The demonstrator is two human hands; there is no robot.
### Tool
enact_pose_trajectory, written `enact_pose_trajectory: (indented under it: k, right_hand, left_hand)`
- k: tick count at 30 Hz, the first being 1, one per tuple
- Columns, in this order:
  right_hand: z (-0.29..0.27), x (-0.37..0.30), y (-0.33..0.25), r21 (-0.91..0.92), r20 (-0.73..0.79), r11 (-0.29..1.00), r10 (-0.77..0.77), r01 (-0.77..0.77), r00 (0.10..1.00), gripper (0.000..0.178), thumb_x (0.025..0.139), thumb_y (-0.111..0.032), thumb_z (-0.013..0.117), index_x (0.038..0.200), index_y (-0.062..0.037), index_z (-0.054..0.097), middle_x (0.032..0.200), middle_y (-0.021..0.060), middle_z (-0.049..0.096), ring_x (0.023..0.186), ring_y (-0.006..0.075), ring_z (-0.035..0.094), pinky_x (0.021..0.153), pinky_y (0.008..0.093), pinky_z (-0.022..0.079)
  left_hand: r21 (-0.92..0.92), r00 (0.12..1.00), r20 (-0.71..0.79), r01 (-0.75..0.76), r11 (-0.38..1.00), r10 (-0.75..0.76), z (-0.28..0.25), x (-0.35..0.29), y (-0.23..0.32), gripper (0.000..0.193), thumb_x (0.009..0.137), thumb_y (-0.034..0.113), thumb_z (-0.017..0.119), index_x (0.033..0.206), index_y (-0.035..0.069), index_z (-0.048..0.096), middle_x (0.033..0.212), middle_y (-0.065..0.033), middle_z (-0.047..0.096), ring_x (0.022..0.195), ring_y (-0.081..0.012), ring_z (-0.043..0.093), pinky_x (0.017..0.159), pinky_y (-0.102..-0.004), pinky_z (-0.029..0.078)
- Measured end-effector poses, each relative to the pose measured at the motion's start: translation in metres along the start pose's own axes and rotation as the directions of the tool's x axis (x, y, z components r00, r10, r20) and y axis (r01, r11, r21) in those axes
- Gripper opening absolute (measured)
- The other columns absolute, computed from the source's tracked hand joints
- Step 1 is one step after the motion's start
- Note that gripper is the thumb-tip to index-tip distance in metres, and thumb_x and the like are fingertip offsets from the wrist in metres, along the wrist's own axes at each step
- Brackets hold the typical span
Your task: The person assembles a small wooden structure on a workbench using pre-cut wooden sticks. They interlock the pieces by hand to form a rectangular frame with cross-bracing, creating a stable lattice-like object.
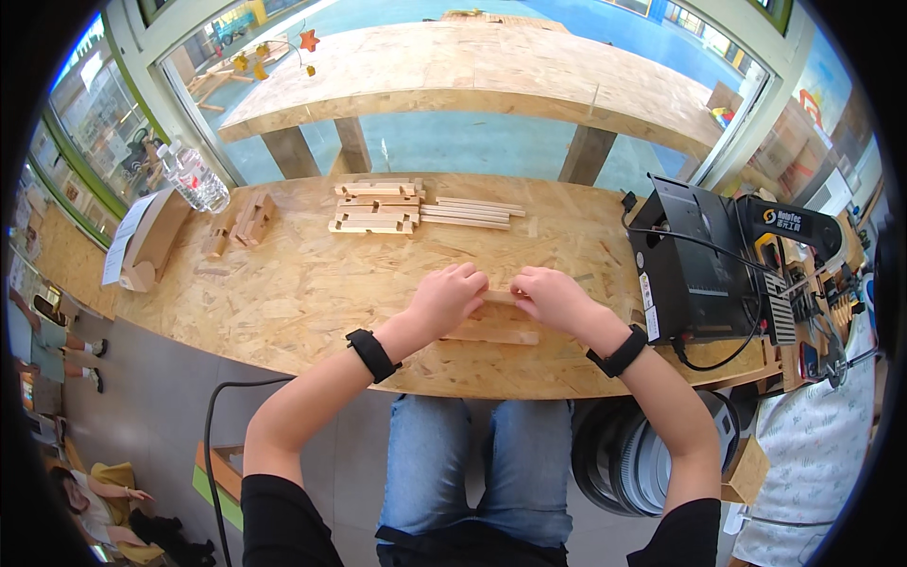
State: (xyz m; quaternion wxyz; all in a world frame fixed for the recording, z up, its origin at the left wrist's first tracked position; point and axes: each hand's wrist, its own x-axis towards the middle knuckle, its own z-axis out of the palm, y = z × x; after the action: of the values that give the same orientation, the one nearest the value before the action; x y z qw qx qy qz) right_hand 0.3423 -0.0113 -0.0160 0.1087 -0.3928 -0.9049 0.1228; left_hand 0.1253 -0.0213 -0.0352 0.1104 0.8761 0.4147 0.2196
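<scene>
Judging from the loose pieces, the work is only partly done; nearest to the front edge, a flat wooden strip is seen lying on the OSB benchtop, not yet placed with the others; just beyond it, a short wooden bar is held by both hands, which are slightly apart; its left end is pinched by the curled fingers of the left hand, and its right end by those of the right hand; how firmly it is gripped cannot be told. Farther away, notched wooden bars are laid side by side, with thin wooden sticks at their right, and other notched pieces are set toward the left; these appear to be already cut and sorted; whether any of them are joined cannot be seen.
</scene>
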Motion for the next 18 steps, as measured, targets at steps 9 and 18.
enact_pose_trajectory:
  k: [9, 18]
  right_hand:
    - [-0.011, 0.064, 0.028, -0.122, -0.092, 0.979, 0.150, -0.161, 0.984, 0.015, 0.077, -0.018, 0.060, 0.086, -0.0064, 0.063, 0.086, 0.0127, 0.063, 0.085, 0.0288, 0.061, 0.073, 0.0392, 0.050]
    - [0.015, 0.115, 0.040, -0.296, -0.128, 0.940, 0.137, -0.169, 0.982, 0.010, 0.075, -0.007, 0.054, 0.081, -0.0059, 0.063, 0.090, 0.0126, 0.062, 0.084, 0.0292, 0.062, 0.071, 0.0384, 0.051]
  left_hand:
    - [0.042, 0.994, 0.089, -0.065, 0.997, 0.061, -0.034, -0.023, 0.018, 0.022, 0.079, 0.020, 0.062, 0.099, 0.010, 0.058, 0.092, -0.0071, 0.057, 0.088, -0.0276, 0.056, 0.074, -0.0380, 0.045]
    - [0.052, 0.993, 0.102, -0.057, 0.997, 0.052, -0.050, -0.053, 0.003, 0.016, 0.081, 0.022, 0.059, 0.090, 0.008, 0.059, 0.085, -0.0080, 0.057, 0.083, -0.0279, 0.057, 0.073, -0.0378, 0.045]
